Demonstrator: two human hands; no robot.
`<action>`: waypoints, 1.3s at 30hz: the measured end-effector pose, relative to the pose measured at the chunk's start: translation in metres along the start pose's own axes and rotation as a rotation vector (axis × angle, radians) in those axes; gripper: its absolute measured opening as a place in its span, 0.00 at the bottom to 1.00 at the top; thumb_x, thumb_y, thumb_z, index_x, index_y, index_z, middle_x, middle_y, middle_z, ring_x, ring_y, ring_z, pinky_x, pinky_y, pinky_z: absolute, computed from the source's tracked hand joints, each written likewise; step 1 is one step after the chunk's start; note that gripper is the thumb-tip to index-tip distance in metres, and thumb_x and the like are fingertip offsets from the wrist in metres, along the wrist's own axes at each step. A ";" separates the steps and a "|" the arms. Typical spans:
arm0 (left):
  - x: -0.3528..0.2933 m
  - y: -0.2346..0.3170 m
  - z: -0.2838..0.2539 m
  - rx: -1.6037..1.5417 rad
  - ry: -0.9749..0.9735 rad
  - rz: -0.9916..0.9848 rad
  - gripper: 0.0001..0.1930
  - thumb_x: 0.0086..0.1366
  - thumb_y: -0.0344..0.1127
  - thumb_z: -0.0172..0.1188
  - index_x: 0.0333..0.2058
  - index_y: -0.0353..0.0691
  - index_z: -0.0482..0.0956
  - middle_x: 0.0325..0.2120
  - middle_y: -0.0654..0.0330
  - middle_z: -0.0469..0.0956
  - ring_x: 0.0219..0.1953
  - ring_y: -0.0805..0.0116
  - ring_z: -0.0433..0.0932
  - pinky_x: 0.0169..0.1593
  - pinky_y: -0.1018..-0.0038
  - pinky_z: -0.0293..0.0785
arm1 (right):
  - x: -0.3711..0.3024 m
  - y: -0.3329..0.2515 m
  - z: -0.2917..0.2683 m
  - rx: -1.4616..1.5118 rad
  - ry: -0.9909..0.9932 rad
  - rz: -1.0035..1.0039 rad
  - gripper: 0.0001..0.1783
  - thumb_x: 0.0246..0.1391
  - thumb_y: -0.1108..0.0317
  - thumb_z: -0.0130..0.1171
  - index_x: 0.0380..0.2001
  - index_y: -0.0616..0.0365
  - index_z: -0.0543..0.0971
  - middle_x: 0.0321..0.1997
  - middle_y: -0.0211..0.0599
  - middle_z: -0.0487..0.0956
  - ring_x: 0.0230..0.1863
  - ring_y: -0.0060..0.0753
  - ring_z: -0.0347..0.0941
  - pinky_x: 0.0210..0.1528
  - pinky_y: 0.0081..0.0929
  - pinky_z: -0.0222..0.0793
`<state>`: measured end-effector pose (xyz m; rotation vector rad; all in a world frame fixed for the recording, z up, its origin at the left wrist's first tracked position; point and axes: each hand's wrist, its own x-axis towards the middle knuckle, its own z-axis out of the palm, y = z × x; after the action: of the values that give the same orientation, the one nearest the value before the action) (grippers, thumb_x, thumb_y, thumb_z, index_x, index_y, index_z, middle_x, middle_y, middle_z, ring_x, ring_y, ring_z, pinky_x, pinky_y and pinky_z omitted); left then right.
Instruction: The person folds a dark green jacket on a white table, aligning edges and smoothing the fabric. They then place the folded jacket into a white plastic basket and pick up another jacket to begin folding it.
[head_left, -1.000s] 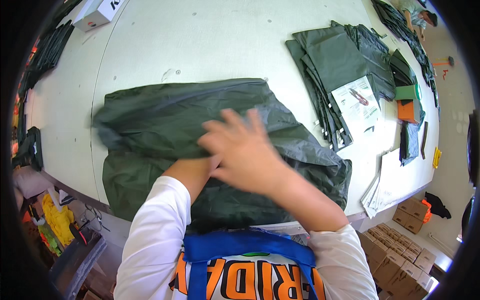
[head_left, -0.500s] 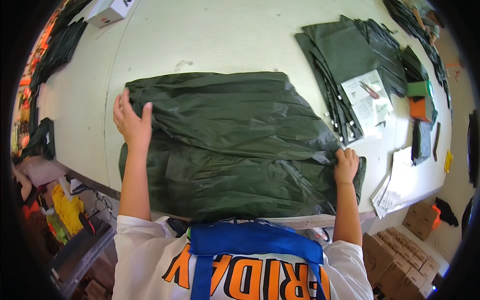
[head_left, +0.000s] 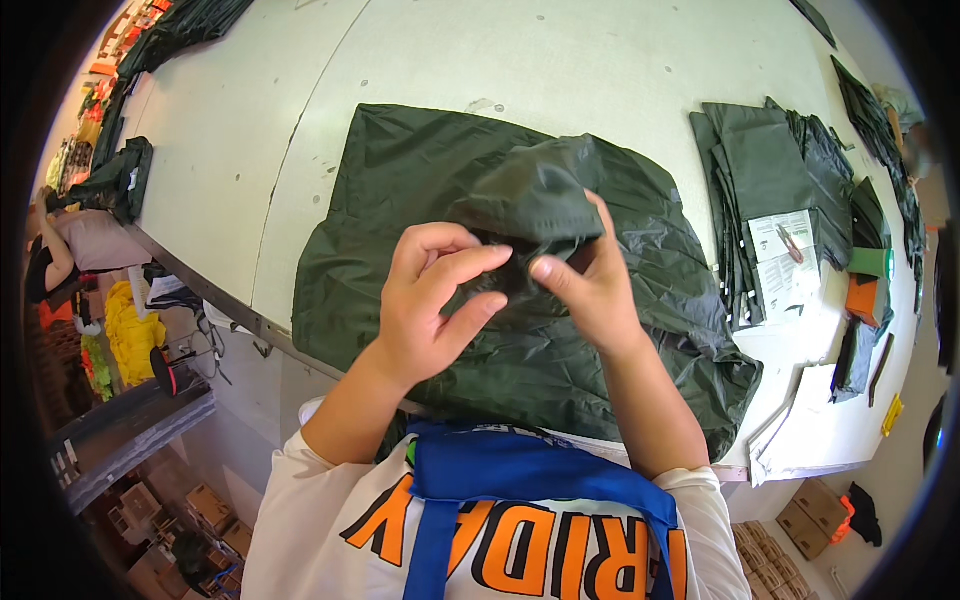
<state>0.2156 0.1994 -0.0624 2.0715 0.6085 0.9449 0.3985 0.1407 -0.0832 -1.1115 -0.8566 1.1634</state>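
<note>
Our right hand (head_left: 605,295) pinches the raised fold of green cloth (head_left: 540,195), just right of our left hand (head_left: 425,300), whose fingers stand apart.

Head-worn fisheye view, facing down, close above a table (head_left: 430,60)

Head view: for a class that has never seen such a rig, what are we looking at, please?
There is no machine here: the work is done bare-handed. A wide fisheye camera worn on the head looks down, so straight edges bend. Dark green material lies spread on a pale table. The right hand holds a raised part of it; the left hand is open beside that part, though whether it touches is unclear. Farther right lie folded dark green pieces and a printed sheet.
</note>
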 end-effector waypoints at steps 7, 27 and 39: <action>0.029 0.007 -0.004 0.121 0.183 0.050 0.21 0.54 0.22 0.63 0.48 0.37 0.74 0.48 0.53 0.70 0.48 0.64 0.71 0.48 0.75 0.68 | -0.008 -0.021 0.005 0.235 0.076 0.082 0.29 0.49 0.81 0.59 0.54 0.58 0.63 0.46 0.32 0.74 0.48 0.22 0.69 0.51 0.22 0.67; 0.035 0.044 -0.003 -0.612 -0.101 -0.226 0.15 0.55 0.26 0.64 0.41 0.39 0.73 0.36 0.59 0.71 0.38 0.70 0.71 0.44 0.75 0.69 | -0.004 -0.035 -0.014 0.131 0.474 -0.028 0.11 0.51 0.84 0.52 0.26 0.54 0.67 0.26 0.23 0.72 0.29 0.14 0.66 0.31 0.11 0.61; 0.023 -0.164 -0.096 0.502 -0.204 -0.612 0.26 0.53 0.22 0.56 0.54 0.34 0.71 0.50 0.47 0.72 0.52 0.48 0.71 0.55 0.66 0.68 | -0.014 0.088 -0.156 -1.588 0.374 0.410 0.37 0.58 0.42 0.48 0.67 0.39 0.55 0.74 0.36 0.46 0.72 0.62 0.36 0.60 0.79 0.32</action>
<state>0.1371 0.3551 -0.1422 2.1498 1.3714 0.2330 0.5197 0.0953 -0.2079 -2.7693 -1.2678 0.3265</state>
